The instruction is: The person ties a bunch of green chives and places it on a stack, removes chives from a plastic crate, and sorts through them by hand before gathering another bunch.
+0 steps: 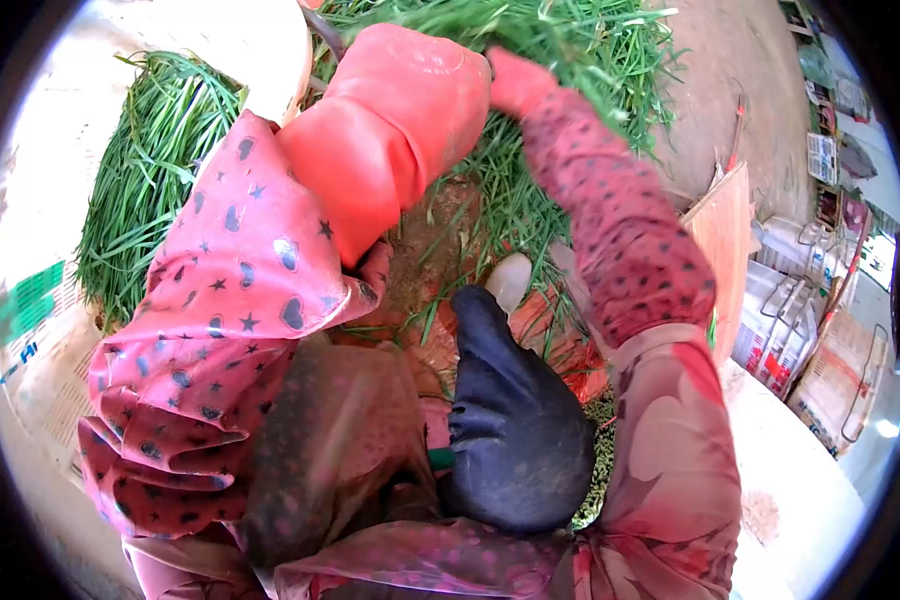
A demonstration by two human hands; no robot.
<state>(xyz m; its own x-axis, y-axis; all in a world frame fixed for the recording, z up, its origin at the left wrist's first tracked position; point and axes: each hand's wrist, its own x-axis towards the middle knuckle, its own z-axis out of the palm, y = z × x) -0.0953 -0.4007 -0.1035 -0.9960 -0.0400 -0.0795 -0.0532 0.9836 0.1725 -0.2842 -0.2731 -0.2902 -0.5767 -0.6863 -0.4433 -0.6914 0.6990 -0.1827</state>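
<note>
A pink heart-and-star-printed sleeve [220, 290] is nearest. Red rubber-gloved left hand [428, 85] and red-gloved right hand [520, 84] are at long green leaves [595, 45], far centre; both grips indiscernible. Blue "HI" [29, 351] marks white sheeting [50, 400], left.

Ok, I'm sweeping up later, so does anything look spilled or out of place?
Yes: loose greens straggle messily below the pile, unlike the bundle at the left, whose stalks lie mostly side by side. Nothing looks clearly damaged.
</note>
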